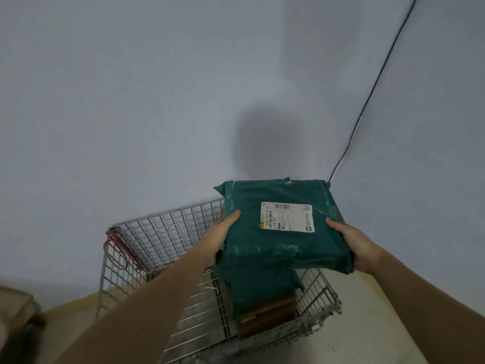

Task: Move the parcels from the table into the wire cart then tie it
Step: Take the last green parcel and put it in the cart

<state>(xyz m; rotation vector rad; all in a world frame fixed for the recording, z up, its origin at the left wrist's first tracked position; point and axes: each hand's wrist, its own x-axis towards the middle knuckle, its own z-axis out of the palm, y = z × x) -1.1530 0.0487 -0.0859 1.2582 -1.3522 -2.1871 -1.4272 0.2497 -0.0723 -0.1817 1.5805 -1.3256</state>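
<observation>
I hold a green plastic parcel (283,248) with a white shipping label above the wire cart (147,232). My left hand (223,235) grips its left edge, thumb on top. My right hand (354,245) grips its right edge the same way. Inside the cart, right under the held parcel, lies another green parcel (262,290) on top of a brown cardboard box (270,316). A red strap (123,248) hangs on the cart's far left corner.
The cart stands against a pale wall, on a light floor. A black cable (372,82) runs down the wall corner at the right. Brown cardboard (15,306) shows at the bottom left edge.
</observation>
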